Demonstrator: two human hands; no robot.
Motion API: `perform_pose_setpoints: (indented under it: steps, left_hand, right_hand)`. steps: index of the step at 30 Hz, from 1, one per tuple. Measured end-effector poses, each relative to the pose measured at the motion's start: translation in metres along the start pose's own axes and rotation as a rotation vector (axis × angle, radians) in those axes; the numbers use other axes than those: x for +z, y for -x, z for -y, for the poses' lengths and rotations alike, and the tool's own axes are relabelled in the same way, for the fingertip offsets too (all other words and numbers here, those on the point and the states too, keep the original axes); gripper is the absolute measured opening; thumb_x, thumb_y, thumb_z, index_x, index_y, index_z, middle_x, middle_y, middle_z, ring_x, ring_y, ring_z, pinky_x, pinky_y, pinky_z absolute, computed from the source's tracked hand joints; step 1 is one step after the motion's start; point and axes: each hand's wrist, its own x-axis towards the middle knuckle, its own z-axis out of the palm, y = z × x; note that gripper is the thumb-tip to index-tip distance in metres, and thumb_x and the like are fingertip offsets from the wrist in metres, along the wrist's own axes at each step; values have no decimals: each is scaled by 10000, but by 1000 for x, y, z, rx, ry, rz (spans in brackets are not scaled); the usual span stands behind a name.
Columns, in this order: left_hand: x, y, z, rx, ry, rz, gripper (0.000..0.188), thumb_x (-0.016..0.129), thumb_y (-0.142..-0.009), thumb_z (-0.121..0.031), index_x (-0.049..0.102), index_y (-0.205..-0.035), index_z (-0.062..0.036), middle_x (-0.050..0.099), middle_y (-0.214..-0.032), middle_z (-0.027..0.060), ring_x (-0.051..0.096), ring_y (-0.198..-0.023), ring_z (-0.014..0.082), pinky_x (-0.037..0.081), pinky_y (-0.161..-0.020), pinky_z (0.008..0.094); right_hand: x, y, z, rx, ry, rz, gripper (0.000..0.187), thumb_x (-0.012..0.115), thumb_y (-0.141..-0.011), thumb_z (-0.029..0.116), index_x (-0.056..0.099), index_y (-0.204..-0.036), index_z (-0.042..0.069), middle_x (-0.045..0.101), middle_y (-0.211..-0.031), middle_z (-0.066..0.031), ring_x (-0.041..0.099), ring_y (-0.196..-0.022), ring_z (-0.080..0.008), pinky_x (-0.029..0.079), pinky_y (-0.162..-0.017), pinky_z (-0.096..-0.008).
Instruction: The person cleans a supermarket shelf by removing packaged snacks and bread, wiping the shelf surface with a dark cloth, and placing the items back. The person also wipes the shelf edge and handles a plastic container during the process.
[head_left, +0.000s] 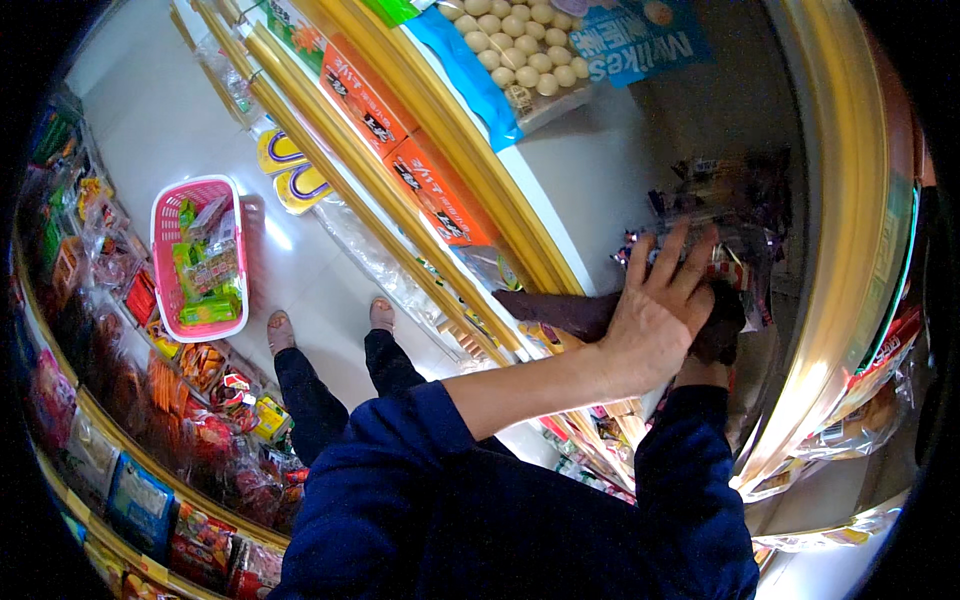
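- Head view, right of frame: left hand spread wide, grip apparently empty, beside dark packets still on the shelf!
- Right hand shadowed; can't tell its grip.
- Frame left: pink basket already holds green packets.

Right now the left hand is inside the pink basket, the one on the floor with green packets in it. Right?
Not quite: the head view shows the left hand, fingers spread, by the dark packets on the shelf, away from the basket. The pink basket is on the floor with green packets in it.
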Motion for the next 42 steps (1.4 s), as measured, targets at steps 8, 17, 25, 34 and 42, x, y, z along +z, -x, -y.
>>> perform_pose_setpoints:
  steps: [8,17,25,34,42]
  left_hand:
    - [38,20,-11,-82,104,-10,210,568,-659,-75,582,-816,62,332,-1328,304,249,-1270,460,198,-970,621]
    - [54,24,-9,-161,140,76,278,577,-683,-102,595,-911,56,240,-1397,268,160,-1312,452,113,-1004,645]
    - [50,27,-5,-144,71,160,345,607,-672,-122,574,-967,54,192,-1419,267,76,-1344,430,44,-1025,645]
    - [23,24,-13,-148,254,120,460,731,-558,-97,552,-940,87,189,-1402,305,108,-1338,431,38,-1047,621]
    - [-50,32,-17,-267,627,5,543,727,-666,-70,492,-1151,-2,378,-1326,216,348,-1252,346,286,-1038,403]
  right_hand:
    - [-12,-1,10,-3,3,-6,513,344,-945,406,441,-1268,19,511,-1237,-163,482,-1147,-281,355,-1013,-425]
    - [-21,-6,18,-5,14,3,515,345,-944,411,449,-1263,21,514,-1234,-161,484,-1145,-281,359,-1008,-427]
    - [-36,0,26,-3,5,-17,516,346,-942,417,455,-1258,24,517,-1231,-160,486,-1144,-280,363,-1005,-429]
    - [-103,75,43,-48,-98,-178,517,347,-941,422,463,-1253,27,520,-1229,-159,489,-1142,-279,368,-1001,-431]
    - [-81,213,32,-145,117,-10,292,426,-939,363,560,-1060,133,503,-732,37,363,-543,-71,294,-472,-199]
